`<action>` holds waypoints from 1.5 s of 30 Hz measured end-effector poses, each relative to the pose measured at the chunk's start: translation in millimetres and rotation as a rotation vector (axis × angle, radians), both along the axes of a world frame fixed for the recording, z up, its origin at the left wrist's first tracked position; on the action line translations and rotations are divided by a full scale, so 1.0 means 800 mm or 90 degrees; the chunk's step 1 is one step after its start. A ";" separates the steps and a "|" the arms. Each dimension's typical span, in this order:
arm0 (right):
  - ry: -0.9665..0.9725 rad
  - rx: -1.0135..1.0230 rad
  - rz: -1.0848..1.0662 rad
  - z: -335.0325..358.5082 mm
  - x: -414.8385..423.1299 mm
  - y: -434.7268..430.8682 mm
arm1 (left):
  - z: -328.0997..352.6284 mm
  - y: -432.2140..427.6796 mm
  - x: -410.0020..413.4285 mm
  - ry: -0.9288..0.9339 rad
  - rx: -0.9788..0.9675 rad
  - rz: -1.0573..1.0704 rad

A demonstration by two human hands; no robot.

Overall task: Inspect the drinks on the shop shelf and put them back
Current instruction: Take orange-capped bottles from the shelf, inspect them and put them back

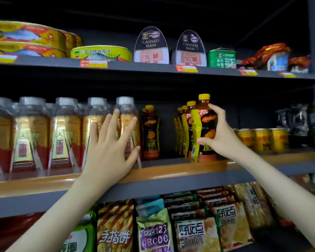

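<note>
Two ham tins (151, 46) and one green tin (222, 58) stand on the top shelf (153, 67). The middle shelf (171, 171) has five clear-capped bottles (32, 133) along its front edge, at least five yellow-capped bottles (150, 131), and three gold cans (261, 140) at its right end.

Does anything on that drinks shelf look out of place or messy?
One yellow-capped Hi-Tiger bottle stands alone beside the clear bottles, a gap apart from its matching row, whose front bottle the right hand grips. Nothing looks spilled or damaged.
</note>
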State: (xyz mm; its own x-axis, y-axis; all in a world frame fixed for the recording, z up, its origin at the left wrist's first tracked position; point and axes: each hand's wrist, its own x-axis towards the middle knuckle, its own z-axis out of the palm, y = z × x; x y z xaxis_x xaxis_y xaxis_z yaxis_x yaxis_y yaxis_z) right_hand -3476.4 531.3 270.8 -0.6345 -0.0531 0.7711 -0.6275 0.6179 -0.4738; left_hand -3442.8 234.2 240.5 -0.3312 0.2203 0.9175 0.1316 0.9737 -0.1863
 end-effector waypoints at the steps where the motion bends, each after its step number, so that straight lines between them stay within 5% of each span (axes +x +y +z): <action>1: -0.019 0.019 -0.002 0.002 -0.003 -0.001 | -0.002 0.000 -0.002 0.006 0.001 0.005; 7: -0.096 0.124 -0.096 0.010 -0.001 -0.005 | -0.001 -0.001 -0.001 0.013 0.002 0.012; 10: 0.111 0.180 -0.243 0.022 0.011 -0.048 | 0.003 -0.006 0.001 0.045 0.013 0.019; 13: 0.283 0.251 -0.182 0.040 -0.004 -0.118 | 0.008 -0.010 -0.001 0.072 0.047 0.034; 21: -0.049 0.358 -0.106 0.061 -0.126 -0.192 | 0.003 -0.013 -0.009 0.081 0.044 0.036; 31: -0.037 0.311 -0.087 0.052 -0.124 -0.189 | 0.001 -0.009 -0.007 0.056 0.043 0.026; 35: 0.054 0.342 -0.125 0.054 -0.094 -0.170 | 0.001 -0.008 -0.005 0.052 0.041 0.028; 45: 0.536 0.487 -0.191 0.049 0.014 -0.082 | 0.005 -0.005 0.003 0.054 0.026 0.023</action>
